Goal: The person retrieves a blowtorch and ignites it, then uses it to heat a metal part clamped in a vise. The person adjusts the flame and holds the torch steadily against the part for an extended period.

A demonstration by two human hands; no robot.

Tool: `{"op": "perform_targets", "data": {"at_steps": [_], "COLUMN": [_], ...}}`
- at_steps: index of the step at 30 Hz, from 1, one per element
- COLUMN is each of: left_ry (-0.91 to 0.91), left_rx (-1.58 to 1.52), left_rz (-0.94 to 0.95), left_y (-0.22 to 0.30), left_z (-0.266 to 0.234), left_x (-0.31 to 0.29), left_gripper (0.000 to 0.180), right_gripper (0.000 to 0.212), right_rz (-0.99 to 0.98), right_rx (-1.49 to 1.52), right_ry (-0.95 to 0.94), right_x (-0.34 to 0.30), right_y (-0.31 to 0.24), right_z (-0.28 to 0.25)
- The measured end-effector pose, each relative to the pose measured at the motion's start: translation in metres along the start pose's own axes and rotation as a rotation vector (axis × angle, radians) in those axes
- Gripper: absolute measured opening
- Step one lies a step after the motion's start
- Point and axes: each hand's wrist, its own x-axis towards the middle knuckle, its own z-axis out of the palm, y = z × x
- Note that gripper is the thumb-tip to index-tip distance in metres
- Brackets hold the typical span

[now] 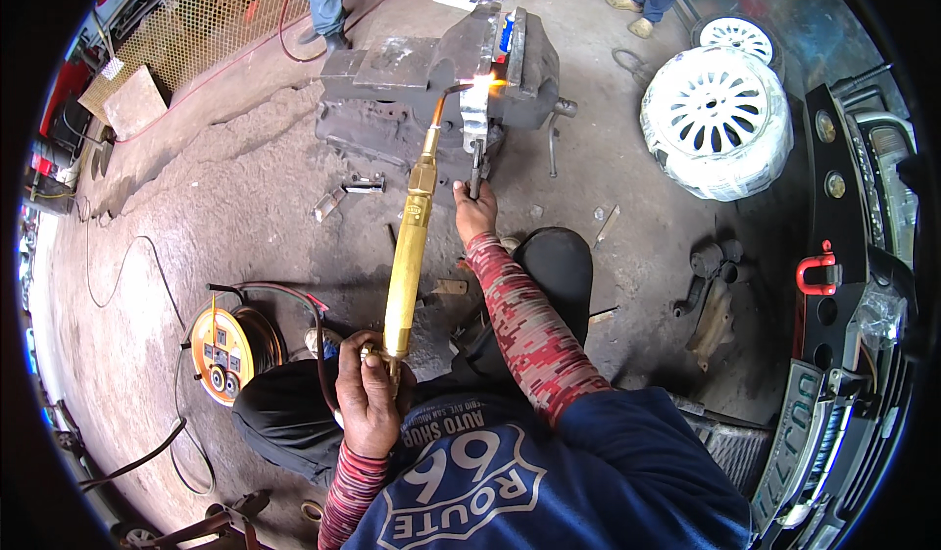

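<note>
My left hand (367, 403) is closed around the valve end of a long brass gas torch (405, 266). The torch's bent copper tip reaches up to a big metal bench vise (387, 68), where a bright flame (486, 80) glows against a silvery metal part (474, 117) at the jaws. Below that part, my right hand (475, 217) grips a narrow dark metal tool (477, 166) whose upper end meets the part. What kind of tool it is, I cannot make out. A dark hose runs from the torch's lower end.
An orange cable reel (223, 342) stands at left. White wheels (720, 109) lie at far right, near a car bumper with a red shackle (818, 271). Dark metal parts (711, 290) and small scraps litter the floor. Two people's legs (317, 1) show beyond the vise.
</note>
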Motion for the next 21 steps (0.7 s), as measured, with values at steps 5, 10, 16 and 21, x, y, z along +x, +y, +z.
{"op": "perform_targets", "data": {"at_steps": [5,10,16,21], "left_ry": [-0.006,-0.011,0.004,0.002], "left_rx": [0.003,-0.005,0.035,-0.06], "left_rz": [-0.006,-0.019,-0.027,-0.074], "left_y": [0.001,0.0015,-0.0001,0.0085], "left_z": [-0.0004,-0.0007,-0.0042,-0.005], "left_x": [0.0003,0.0001,-0.0024,-0.0016], "left_gripper": [0.04,0.04,0.037,0.034], "right_gripper": [0.015,0.016,0.016,0.024], "right_rz": [-0.005,-0.019,-0.043,-0.188], "right_rx": [0.011,0.029,-0.026,-0.297], "right_ry": [-0.012,-0.005,-0.006,0.119], "right_x": [-0.0006,-0.0018,-0.003,-0.0042], "right_y": [-0.0011,-0.0035,-0.0009,-0.001], "right_z": [0.0001,0.0013,0.0,0.0021]}}
